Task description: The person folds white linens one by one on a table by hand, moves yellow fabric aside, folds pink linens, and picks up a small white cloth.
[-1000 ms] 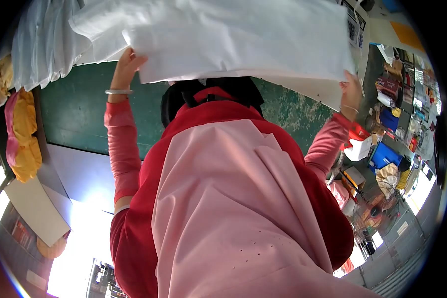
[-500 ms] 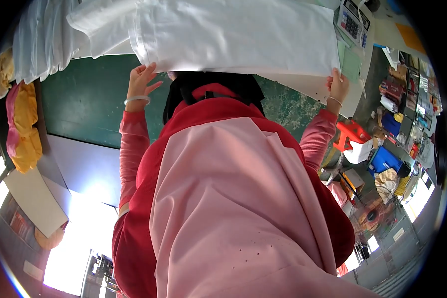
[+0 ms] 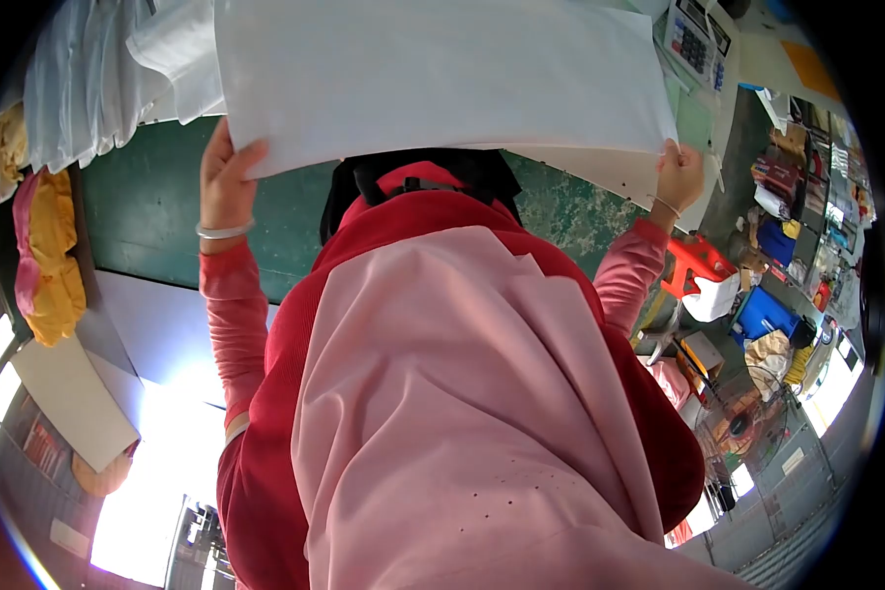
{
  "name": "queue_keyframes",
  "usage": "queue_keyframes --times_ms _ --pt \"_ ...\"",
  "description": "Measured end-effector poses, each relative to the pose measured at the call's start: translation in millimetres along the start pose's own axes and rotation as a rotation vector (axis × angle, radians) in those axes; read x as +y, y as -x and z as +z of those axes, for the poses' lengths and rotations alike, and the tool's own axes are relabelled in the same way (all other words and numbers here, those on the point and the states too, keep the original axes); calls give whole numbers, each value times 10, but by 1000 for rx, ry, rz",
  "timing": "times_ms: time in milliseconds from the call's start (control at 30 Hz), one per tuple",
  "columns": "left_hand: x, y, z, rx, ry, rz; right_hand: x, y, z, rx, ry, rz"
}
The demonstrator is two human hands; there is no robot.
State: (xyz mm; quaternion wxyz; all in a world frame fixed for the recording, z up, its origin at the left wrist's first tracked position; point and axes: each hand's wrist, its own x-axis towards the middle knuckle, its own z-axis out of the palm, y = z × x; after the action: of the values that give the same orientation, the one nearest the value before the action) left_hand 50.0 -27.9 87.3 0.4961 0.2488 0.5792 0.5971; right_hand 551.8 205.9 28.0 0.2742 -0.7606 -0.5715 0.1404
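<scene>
A wide white cloth (image 3: 442, 79) stretches between my two hands across the front edge of the table. My left hand (image 3: 229, 182) pinches its near left corner, thumb on top. At the near right corner, my right hand (image 3: 680, 175) grips the cloth between thumb and fingers. The near edge of the cloth sags a little in front of my body. More white fabric (image 3: 177, 64) lies to the left, beside the held piece. The far edge of the cloth runs out of view at the top.
Folded translucent white material (image 3: 79, 88) hangs over the left table edge, near yellow and pink cloth (image 3: 49, 256). A calculator (image 3: 693, 44) sits on the right, by pale green paper (image 3: 693, 123). A red stool (image 3: 696, 265) and a blue box (image 3: 765, 315) stand on the floor.
My left hand has moved left and closed on the cloth's left corner, lifting and spreading that side. My right hand has shifted slightly right and still holds its corner.
</scene>
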Motion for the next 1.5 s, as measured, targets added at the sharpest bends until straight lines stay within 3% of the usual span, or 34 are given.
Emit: queue_keyframes --times_ms 100,133,233,333,400,467,533,567,700,767,833,900,933,1033,1067,1100,1167,1267,1367,1400,1433,1500 --pt "-883 -112 -443 59 -233 -70 345 -14 194 -52 86 -92" --pt "-1058 -151 -524 84 -324 -83 227 50 178 25 225 -179" --pt "-1006 -158 -359 242 -856 112 34 4 114 172 370 -166" --pt "-825 -392 -608 547 -788 259 -273 -246 155 148 241 -251" --pt "-840 -741 -1179 706 -722 258 -603 -415 355 116 65 -385" --pt "-730 -1102 -1507 840 -502 59 -909 -651 746 16 -98 -574" --pt "-525 -1261 -1660 691 -552 -113 -1198 -854 1258 -130 15 -657" --pt "-453 -1311 -1731 615 -576 -197 -1459 -758 1350 -213 227 -641" --pt "-384 -1423 -2033 514 -734 -306 -2428 -222 1353 -418 736 -529" --pt "-414 -1423 -2087 480 -641 -258 -2337 -136 1360 -63 500 -971" --pt "-215 -1431 -2028 484 -499 -244 -2297 -301 1438 -210 101 -888" --pt "73 -1500 -1924 498 -306 -195 -2378 -810 1710 -816 -404 -233" --pt "238 -1519 -1829 486 -181 -135 -2411 -931 1737 -921 -650 -104" --pt "833 -1535 -1612 536 380 -97 -2687 -1104 1415 -926 -1085 168" --pt "847 -1592 -2059 216 617 -26 -2713 -1110 1210 -958 -1193 205" --pt "975 -1519 -2092 -8 778 -62 -2677 -1094 993 -988 -1299 244" --pt "1214 -1221 -1793 104 614 -165 -2521 -1096 681 -932 -1277 161" --pt "1221 -961 -1430 153 571 -60 -2337 -1110 306 -730 -1147 -43" --pt "1109 -1046 -1426 -198 589 79 -2106 -1262 -7 -520 -1052 -343" --pt "1194 -901 -984 18 487 167 -2020 -1280 -140 -443 -1019 -432" --pt "1281 -718 -520 224 381 247 -1887 -1222 -286 -388 -1014 -457" --pt "1056 -501 -543 27 307 330 -1712 -950 -539 -352 -1097 -226"
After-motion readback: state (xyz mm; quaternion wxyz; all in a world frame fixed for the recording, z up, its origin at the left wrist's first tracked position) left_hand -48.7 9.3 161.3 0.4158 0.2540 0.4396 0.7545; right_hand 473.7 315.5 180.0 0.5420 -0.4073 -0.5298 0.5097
